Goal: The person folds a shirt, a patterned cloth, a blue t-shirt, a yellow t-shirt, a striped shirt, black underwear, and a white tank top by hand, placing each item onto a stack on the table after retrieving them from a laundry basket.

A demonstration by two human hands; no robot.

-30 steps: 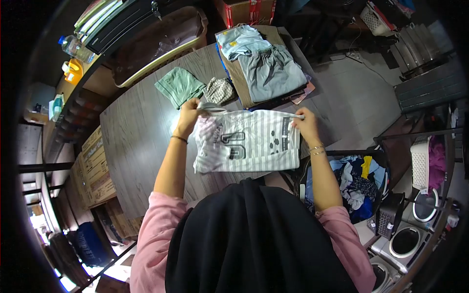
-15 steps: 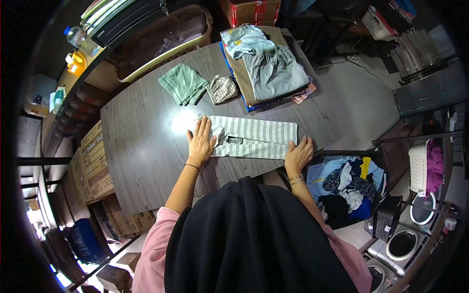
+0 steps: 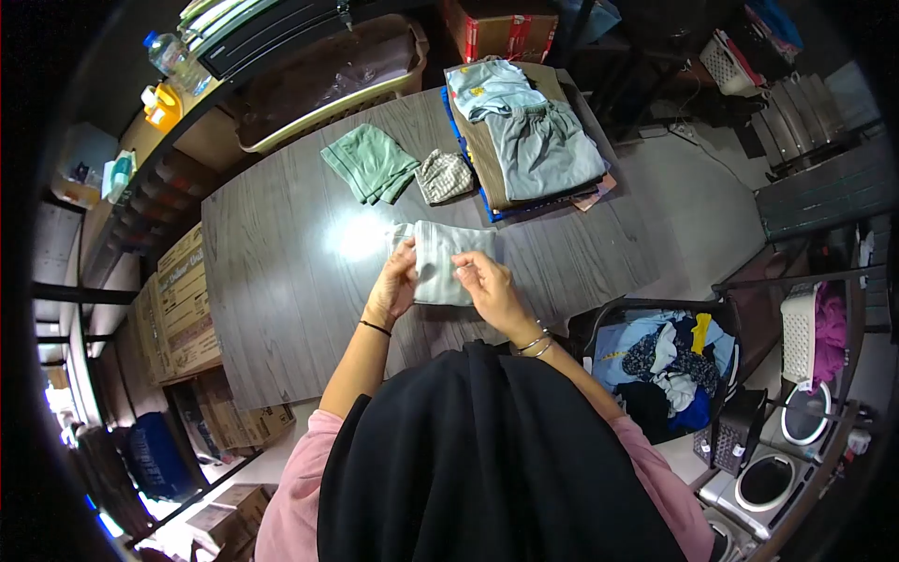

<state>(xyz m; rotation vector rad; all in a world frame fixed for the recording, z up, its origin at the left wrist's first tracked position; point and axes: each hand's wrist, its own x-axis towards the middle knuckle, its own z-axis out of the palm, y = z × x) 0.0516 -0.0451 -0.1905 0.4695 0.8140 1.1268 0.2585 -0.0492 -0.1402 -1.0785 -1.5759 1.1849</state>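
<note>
A grey-and-white striped garment (image 3: 440, 239) lies on the table in front of me, folded over into a compact, roughly square bundle. At its left edge, my left hand (image 3: 397, 283) has its fingers bent around the cloth and grips it. Over the right half of the bundle is my right hand (image 3: 491, 292), its fingers loosely bent and somewhat apart, with no cloth visibly pinched in them. Beyond the garment lie a folded green cloth item (image 3: 371, 164) and a small checked piece (image 3: 443, 178).
A stack of folded clothes, grey shorts (image 3: 548, 150) on top, stands at the table's (image 3: 272, 244) far right. An open basket of loose clothes (image 3: 660, 361) is to my right. A large plastic basket (image 3: 328, 108) sits behind the table, and cardboard boxes (image 3: 187, 309) are at left.
The striped garment's long strip has been doubled over from right to left. My right hand has moved left, close to my left hand, whose fingers have bent around the cloth.
</note>
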